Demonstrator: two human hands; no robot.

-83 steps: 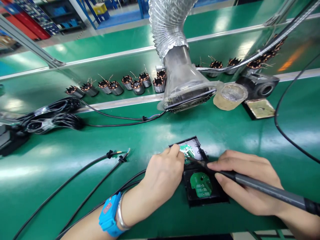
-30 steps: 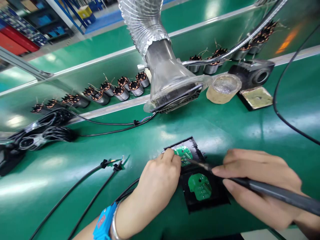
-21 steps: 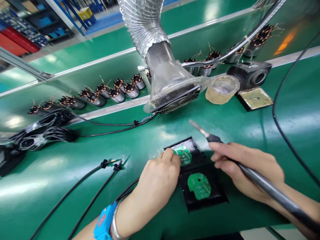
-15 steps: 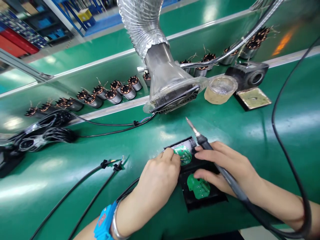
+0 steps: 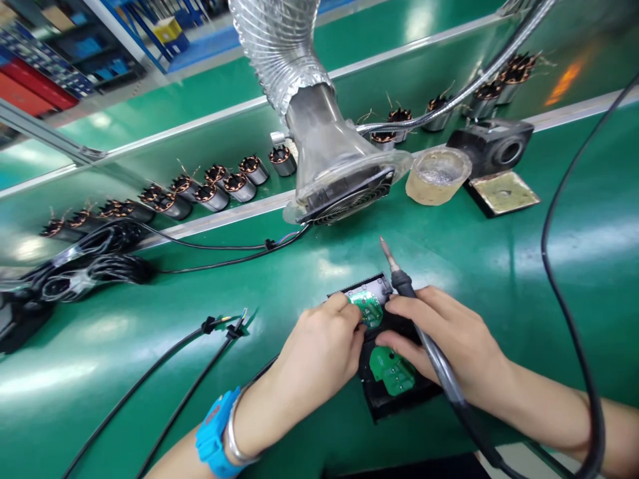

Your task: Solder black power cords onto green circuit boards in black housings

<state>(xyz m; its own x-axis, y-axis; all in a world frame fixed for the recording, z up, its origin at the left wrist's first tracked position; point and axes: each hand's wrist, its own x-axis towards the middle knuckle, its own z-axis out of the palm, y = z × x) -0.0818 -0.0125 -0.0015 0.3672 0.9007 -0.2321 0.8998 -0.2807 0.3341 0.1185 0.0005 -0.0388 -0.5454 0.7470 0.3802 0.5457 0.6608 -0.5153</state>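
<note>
My left hand (image 5: pixel 319 342) is closed at the left edge of the upper green circuit board (image 5: pixel 368 307); its fingertips and what they grip are hidden. A black cable (image 5: pixel 264 367) runs beneath this hand. My right hand (image 5: pixel 454 332) holds a soldering iron (image 5: pixel 434 356), whose bare tip points up and away from the boards. Its thumb and fingers reach to the right side of the black holder (image 5: pixel 377 409) under the boards. A second green circuit board (image 5: pixel 392 370) lies in the lower part of this holder, next to the right thumb.
A fume extractor hood (image 5: pixel 344 159) hangs over the bench. Behind it stand several copper-wound stators (image 5: pixel 210 195). To its right are a round tub (image 5: pixel 439 176) and a sponge tray (image 5: pixel 504 194). Two stripped cable ends (image 5: pixel 232 329) and coiled cables (image 5: pixel 100 276) lie left.
The soldering iron has tilted more upright, its tip shifting slightly right. My right hand has moved a little left, its thumb higher on the holder. My left hand stays at the upper board.
</note>
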